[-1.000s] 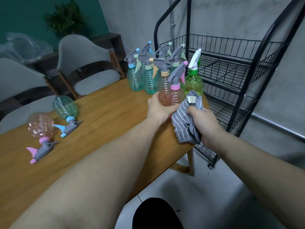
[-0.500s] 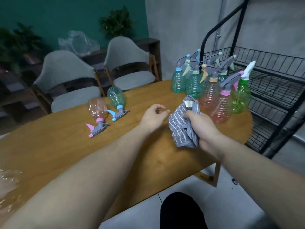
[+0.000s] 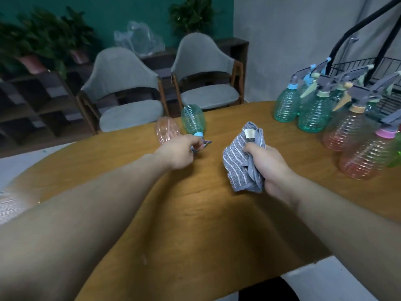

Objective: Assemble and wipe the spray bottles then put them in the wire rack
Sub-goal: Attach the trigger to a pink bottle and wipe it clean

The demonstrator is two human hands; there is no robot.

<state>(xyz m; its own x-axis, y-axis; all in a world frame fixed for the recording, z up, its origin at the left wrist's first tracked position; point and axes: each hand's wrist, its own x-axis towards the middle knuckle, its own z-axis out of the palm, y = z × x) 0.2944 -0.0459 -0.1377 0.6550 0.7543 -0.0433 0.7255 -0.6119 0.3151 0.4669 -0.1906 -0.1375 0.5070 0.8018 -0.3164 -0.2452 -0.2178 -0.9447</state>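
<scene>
1. Teal plastic marks the bottle [image 3: 192,118] that the left hand [image 3: 176,152] reaches: it lies on its side on the table [image 3: 195,213], its blue collar and grey trigger head toward the person, and the fingers curl around that head, apparently pinching it.
2. Whether the grip is fully closed I cannot tell, since the hand hides the trigger and the picture is blurred there.
3. Just beside it lies a pink bottle [image 3: 166,131], also on its side and partly hidden behind the same hand.
4. The right hand [image 3: 268,165] is clenched around a bunched grey striped cloth [image 3: 243,157], held just above the table near the middle, presumably kept ready so wiping can follow as soon as a bottle is picked up.
5. A cluster of upright bottles [image 3: 314,114], teal and pink with heads fitted, stands at the table's right end next to the wire rack [image 3: 368,66], likely staged there for loading.
6. No bottle appears to be in the rack yet, though little of it shows; my judgement is that the two lying bottles are the last to be handled before racking begins.
</scene>
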